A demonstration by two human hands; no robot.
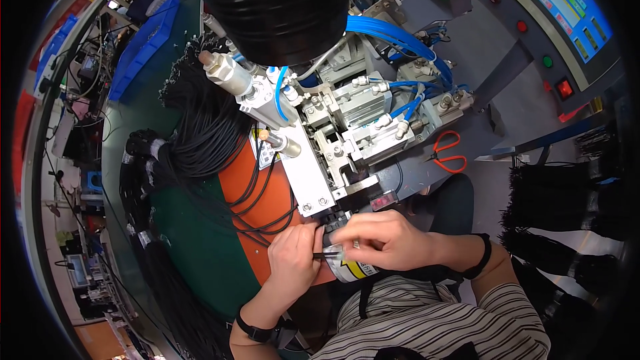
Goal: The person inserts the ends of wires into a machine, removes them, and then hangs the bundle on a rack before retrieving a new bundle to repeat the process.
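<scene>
My left hand [292, 257] is closed around a thin black cable [325, 255] at the near edge of the metal machine. Its fingers are bunched, and a short length of the cable sticks out toward the right. My right hand [383, 239] curls in from the other side, thumb and fingertips pinched at that cable's end; the tip itself is too small to make out. Just beyond both hands stands the machine [300, 177], with silver cylinders and blue air hoses [400, 39]. Several loose black cables [257, 210] trail from the left toward my left hand.
A thick bundle of black cables [207, 133] lies on the green and orange table surface [243, 190]. Red-handled scissors [448, 152] rest right of the machine. A blue bin [143, 50] stands far left, a control screen [567, 10] far right. More black cable bundles [550, 190] hang at right.
</scene>
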